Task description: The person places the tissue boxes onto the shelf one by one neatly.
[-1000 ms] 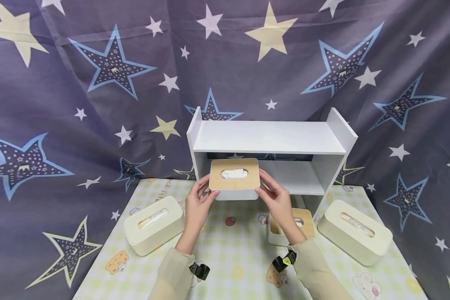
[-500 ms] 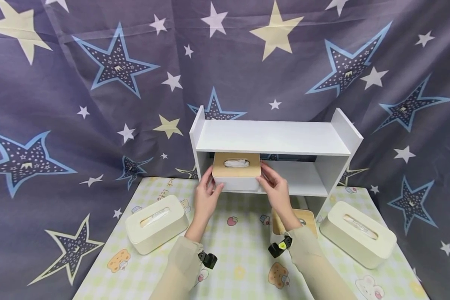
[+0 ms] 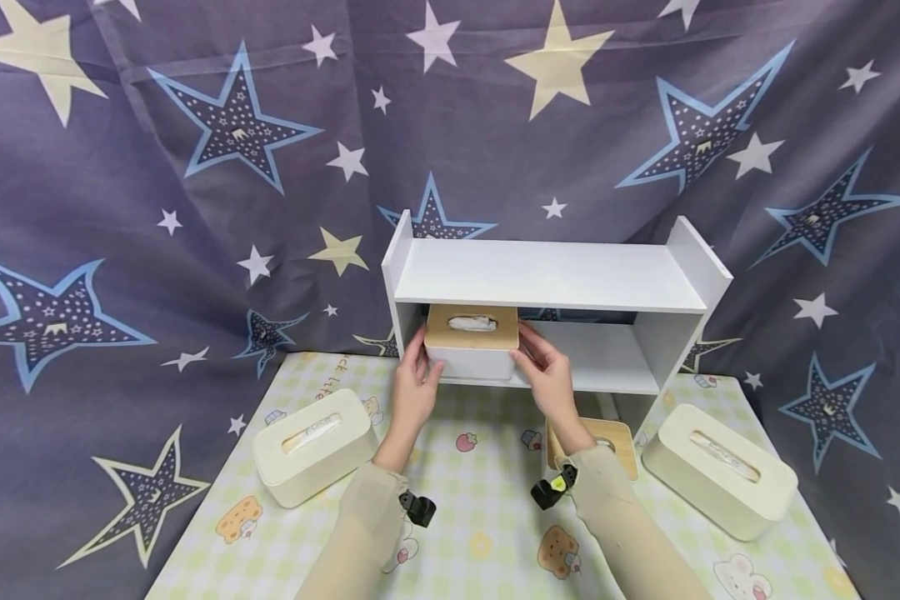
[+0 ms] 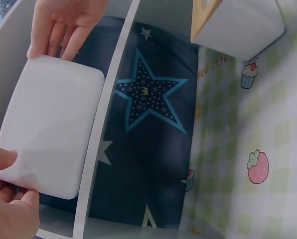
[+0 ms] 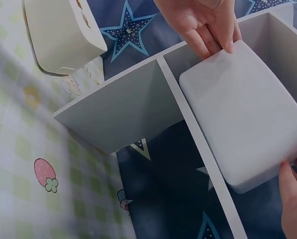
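Observation:
A white tissue box with a wooden lid (image 3: 471,360) sits at the left part of the middle level of the white shelf (image 3: 547,275), between both hands. My left hand (image 3: 415,390) grips its left side, thumb on the front and fingers round the side. On the right side, my right hand (image 3: 546,373) holds it the same way. Both wrist views show the white face of the box (image 4: 51,124) beside the shelf board's edge (image 5: 203,144). The left wrist view shows fingertips at both of its ends.
A second wooden-lidded tissue box (image 3: 617,437) stands on the table behind my right wrist. Long cream tissue boxes lie at the left (image 3: 315,450) and right (image 3: 720,471). A checked cloth (image 3: 465,517) covers the table, and a starry curtain (image 3: 270,167) hangs behind.
Both hands have carried the tissue box forward from in front of the shelf into the left of its middle level. Over the last half second it has moved only slightly.

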A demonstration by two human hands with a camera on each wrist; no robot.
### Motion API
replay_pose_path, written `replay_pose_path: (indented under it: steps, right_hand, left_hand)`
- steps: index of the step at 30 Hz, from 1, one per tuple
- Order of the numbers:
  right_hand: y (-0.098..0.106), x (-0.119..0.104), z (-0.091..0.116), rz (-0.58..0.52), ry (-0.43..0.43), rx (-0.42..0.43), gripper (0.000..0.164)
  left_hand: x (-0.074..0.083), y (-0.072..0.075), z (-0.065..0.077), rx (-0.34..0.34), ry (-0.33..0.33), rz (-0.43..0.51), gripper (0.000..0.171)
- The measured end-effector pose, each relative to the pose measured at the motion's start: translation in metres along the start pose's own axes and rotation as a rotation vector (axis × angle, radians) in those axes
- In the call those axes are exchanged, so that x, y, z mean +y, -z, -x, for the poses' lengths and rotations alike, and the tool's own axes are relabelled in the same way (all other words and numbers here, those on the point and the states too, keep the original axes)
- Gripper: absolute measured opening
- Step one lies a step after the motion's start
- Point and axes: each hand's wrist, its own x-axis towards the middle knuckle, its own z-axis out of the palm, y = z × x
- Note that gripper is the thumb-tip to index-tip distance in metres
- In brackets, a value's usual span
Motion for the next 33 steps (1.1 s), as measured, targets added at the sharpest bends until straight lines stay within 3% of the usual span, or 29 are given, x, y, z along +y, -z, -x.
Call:
replay_pose_path:
  steps: [17,26,33]
  right_hand:
    - [0.001,0.003,0.002,0.083,-0.044,-0.031,0.047]
    - [0.01,0.007,0.022,0.127,-0.089,-0.09,0.048]
    - [0.016,0.014,0.036,0.111,-0.071,-0.117,0.046]
  left_hand:
    - [-0.007,0.002,0.001,-0.027,-0.008,-0.031,0.07]
    - [-0.02,0.009,0.03,-0.039,0.066,-0.017,0.069]
    - [-0.03,0.01,0.05,-0.011,0.074,0.001,0.063]
